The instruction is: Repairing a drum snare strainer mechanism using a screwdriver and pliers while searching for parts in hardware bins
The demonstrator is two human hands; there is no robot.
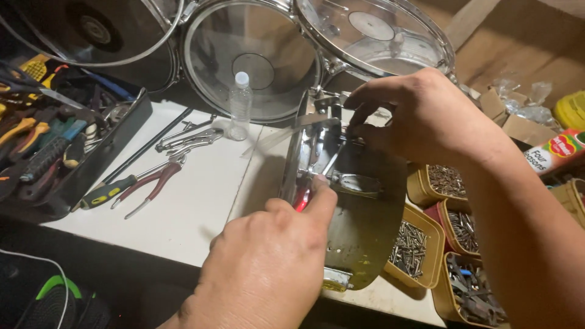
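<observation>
Left hand [268,268] is closed around a red-handled tool [301,200], thumb pressed onto a shiny curved metal drum shell [365,231] lying on the white worktable [189,213]. Right hand [420,116] pinches a small metal lug fitting [341,131] at the shell's upper edge. Red-handled pliers [149,186] and a clear plastic bottle [241,106] sit to the left; tubs of screws [411,244] to the right.

Carton: red, green and white box [557,152], right of the metal plate [365,225].
Cardboard boxes: small, tan [515,119], beyond the carton.
Bottle: clear, unlabelled, white cap [240,106], left of the plate.
</observation>
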